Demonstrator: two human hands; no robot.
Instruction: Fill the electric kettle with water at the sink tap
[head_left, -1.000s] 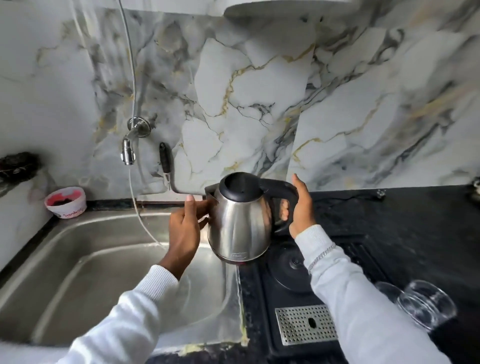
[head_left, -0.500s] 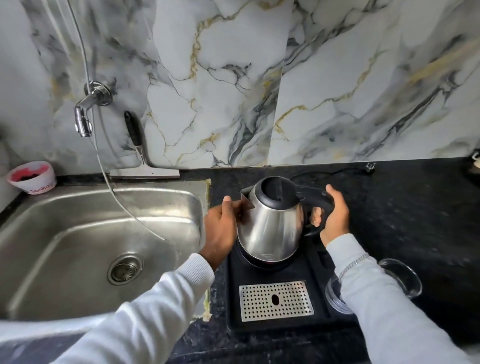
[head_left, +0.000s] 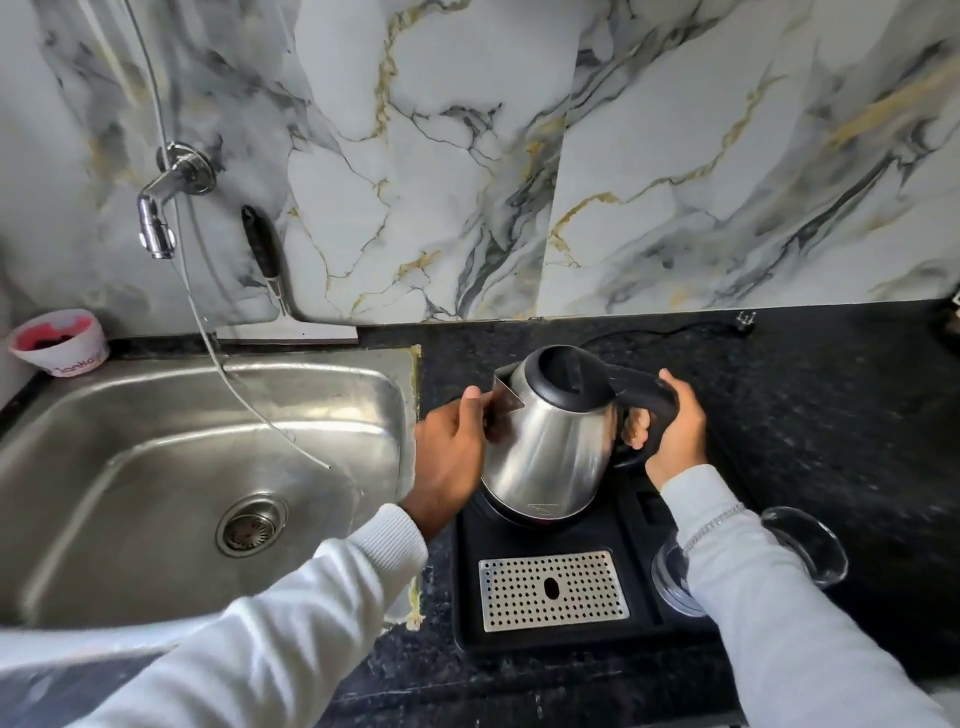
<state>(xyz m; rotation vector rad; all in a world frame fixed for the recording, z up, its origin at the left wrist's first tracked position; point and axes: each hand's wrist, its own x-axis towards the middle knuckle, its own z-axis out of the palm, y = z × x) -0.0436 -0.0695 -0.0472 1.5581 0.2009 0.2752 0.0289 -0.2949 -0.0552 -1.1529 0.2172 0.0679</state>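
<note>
Gripping the black handle, the right hand (head_left: 675, 431) holds one steel kettle (head_left: 550, 447) with its fingers curled fully round the handle. The left hand (head_left: 452, 457) lies flat against the kettle's spout side, thumb up by the spout, steadying it rather than closing on it. The kettle's lid is down. Its bottom sits at the round base of one black tray (head_left: 639, 525) on the dark counter (head_left: 831, 415); whether it rests fully on the base or is just above it cannot be told. The tray carries one perforated metal grate (head_left: 553, 590).

One steel sink (head_left: 156, 447) lies left of the tray, with one drain (head_left: 252, 525) in its floor. One tap (head_left: 156, 218) juts from the marble wall above the sink's back edge, well apart from the kettle. One thin hose (head_left: 228, 374) hangs from the wall into the basin. One black-handled tool (head_left: 262, 249) leans on the wall beside the tap. One small white cup (head_left: 60, 343) stands at the sink's far left corner. One glass (head_left: 800, 545) lies on the counter, partly hidden by the right sleeve.
</note>
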